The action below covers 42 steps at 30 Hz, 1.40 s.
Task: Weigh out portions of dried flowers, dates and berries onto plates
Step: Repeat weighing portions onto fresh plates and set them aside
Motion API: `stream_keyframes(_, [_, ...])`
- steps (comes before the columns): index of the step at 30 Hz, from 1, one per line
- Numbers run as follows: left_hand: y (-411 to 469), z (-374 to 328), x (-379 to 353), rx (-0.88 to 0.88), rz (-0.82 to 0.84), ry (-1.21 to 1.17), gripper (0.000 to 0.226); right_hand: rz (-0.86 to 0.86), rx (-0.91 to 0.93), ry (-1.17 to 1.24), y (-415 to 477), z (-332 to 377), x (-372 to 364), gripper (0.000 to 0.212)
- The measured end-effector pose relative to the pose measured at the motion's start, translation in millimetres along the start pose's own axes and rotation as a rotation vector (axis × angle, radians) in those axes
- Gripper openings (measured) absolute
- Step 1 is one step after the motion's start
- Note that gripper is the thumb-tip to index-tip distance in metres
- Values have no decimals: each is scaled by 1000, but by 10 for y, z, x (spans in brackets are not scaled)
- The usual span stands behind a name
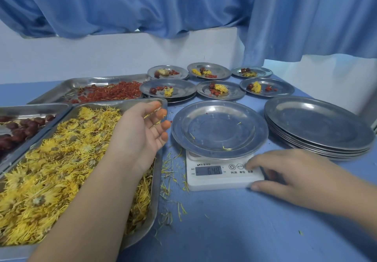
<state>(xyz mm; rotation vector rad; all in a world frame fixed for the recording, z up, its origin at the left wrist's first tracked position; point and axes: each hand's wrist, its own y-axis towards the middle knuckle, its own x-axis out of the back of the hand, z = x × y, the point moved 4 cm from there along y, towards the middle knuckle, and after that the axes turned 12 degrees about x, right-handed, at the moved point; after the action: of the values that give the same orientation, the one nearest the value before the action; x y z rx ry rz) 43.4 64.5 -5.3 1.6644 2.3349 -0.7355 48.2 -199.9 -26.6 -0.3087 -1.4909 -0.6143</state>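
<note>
Right now both hands are apart and neither holds a portion. The left hand hovers over the far right corner of the flower tray, palm turned up, fingers loose and spread, fingertips stained orange. I can't tell whether a few petals lie in it. The right hand is on the near right corner of the scale, a fingertip on the rightmost button area and the thumb against the front edge.

The dried flowers sit under and left of the left forearm, filling that tray. The weighing plate sits on the scale between the two hands, just right of the left fingertips. It's nearly bare, with a few stray petals and one red speck. The scale display is lit; the digits are too blurred to read reliably.

Counts:
- Trays: 3. Flowers nearest, dates in the tray at far left, berries in the tray behind.
- Filled plates: 6, in two rows of three beyond the scale, each with flower, date and berries. The front-left one sits on at least one more plate.
- Plates on the scale: 1.
- Stack of bare plates: right of the scale, behind the right hand, several deep; exact count unclear.
- Scales: 1.

Loose petals are scattered on the blue table between the flower tray and the scale. A blue curtain hangs behind.
</note>
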Motion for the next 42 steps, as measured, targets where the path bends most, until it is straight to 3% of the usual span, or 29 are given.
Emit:
stream_keyframes(5, [8, 17, -12, 5, 3, 21, 6, 8, -24, 15, -19, -54, -52, 51])
stream_keyframes(15, [-13, 43, -44, 11, -9, 42, 8, -41, -66, 149, 38, -9, -67, 31])
stream_keyframes(26, [-47, -10, -72, -83, 28, 70, 10, -401, 138, 100, 147, 93, 84, 31])
stream_keyframes(32, [-71, -17, -137, -228, 22, 286, 8, -550, 117, 56, 341, 210, 123, 38])
stream_keyframes(35, [-168, -103, -133, -582, -110, 767, 14, -559, 134, -34, 316, 239, 34, 42])
stream_keyframes(37, [-259, -171, -105, -745, -143, 942, 20, -581, 135, -38, 280, 211, 26, 46])
stream_keyframes(42, [-427, -494, 371, -659, -249, 936, 11, -609, 144, -33, 263, 202, 17, 47])
